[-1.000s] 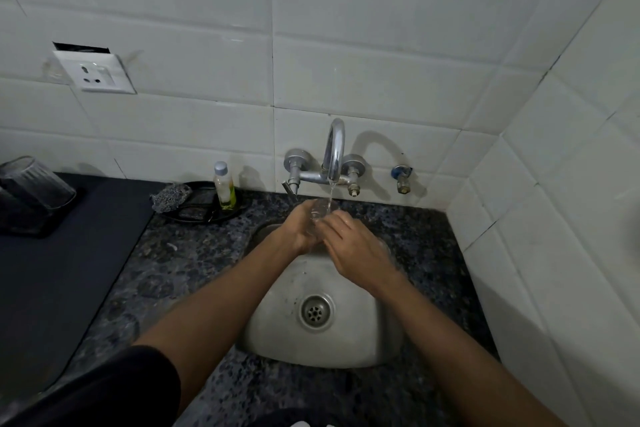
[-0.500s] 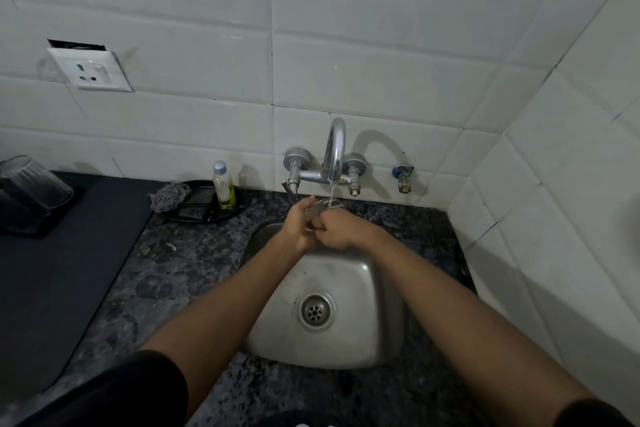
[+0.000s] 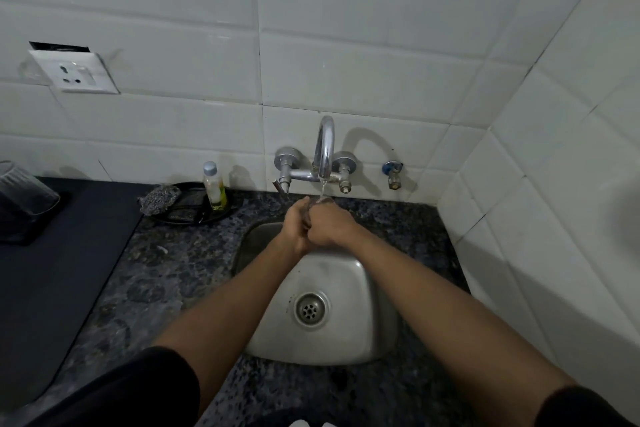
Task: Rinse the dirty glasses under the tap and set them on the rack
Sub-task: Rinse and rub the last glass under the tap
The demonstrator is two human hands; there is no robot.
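I see the steel sink set in a dark stone counter, and over its back edge my two hands meet under the tap, where a thin stream runs down. My left hand and right hand are both curled around a small clear glass; only its rim shows above the knuckles, right in the water. I judge it light, stiff and breakable, and slick while wet, so I would hold it around the body, not by the rim.

Far left, on a dark mat, another glass sits tilted on what I take for the rack. Between sink and mat lie a black dish with a scrubber and a small bottle, which the carry to the rack should pass in front of.
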